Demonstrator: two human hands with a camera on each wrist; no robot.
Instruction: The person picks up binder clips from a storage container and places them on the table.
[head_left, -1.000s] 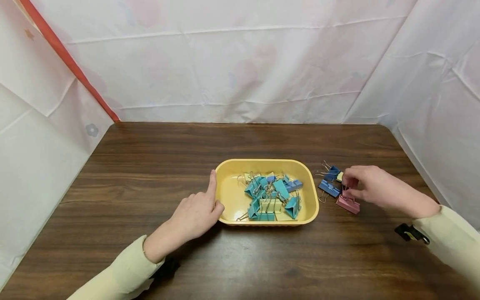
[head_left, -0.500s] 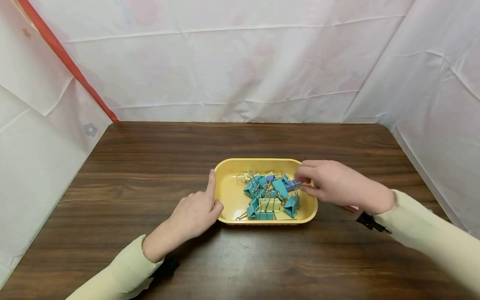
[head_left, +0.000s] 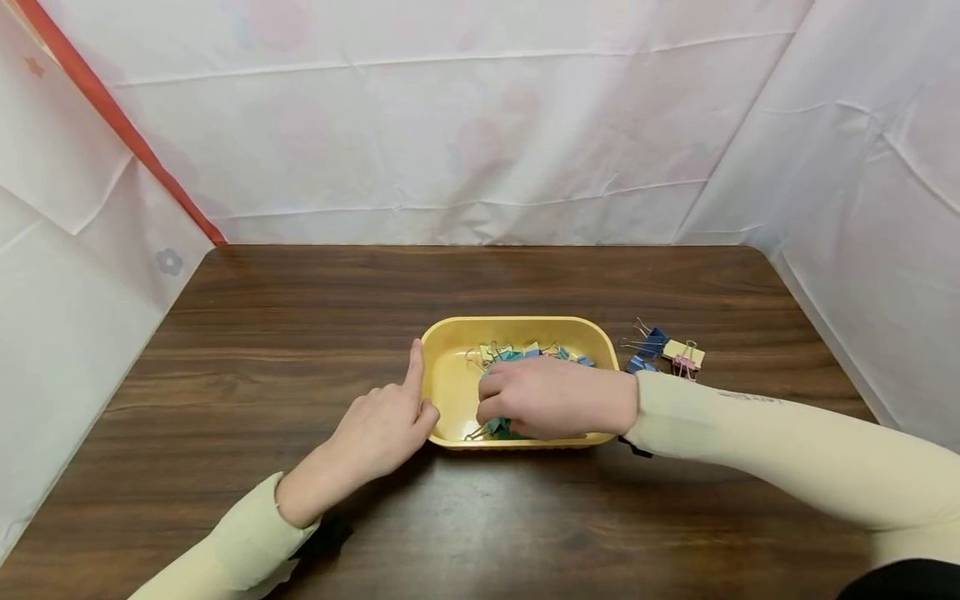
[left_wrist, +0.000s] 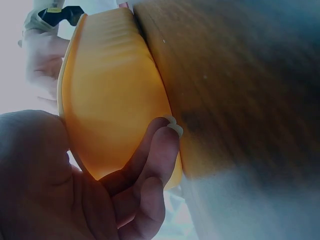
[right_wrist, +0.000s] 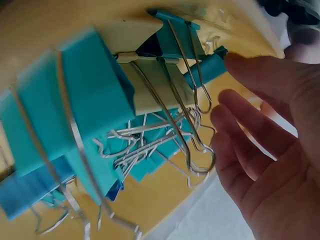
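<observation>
A yellow plastic tray (head_left: 450, 375) on the table holds several binder clips in teal, pale yellow and blue. My left hand (head_left: 382, 425) is at the tray's left end. Its index finger lies straight along the rim, the thumb is at the rim, and the other fingers curl against the outer wall in the left wrist view. My right hand (head_left: 558, 398) is inside the tray over the clips. In the right wrist view its thumb is at the end of a teal binder clip (right_wrist: 207, 71), beside a pale yellow binder clip (right_wrist: 155, 82); the fingers are apart from the thumb, loosely bent.
Right of the tray lie a dark blue binder clip (head_left: 654, 342), a pale yellow binder clip (head_left: 678, 353) and a pink binder clip (head_left: 685, 364), with the right sleeve partly covering the group. White patterned curtains (head_left: 450, 125) enclose the brown table (head_left: 300, 308).
My right hand has left the loose clips beside the tray and moved left over its rim, into the clips inside. The left hand keeps its place at the tray.
</observation>
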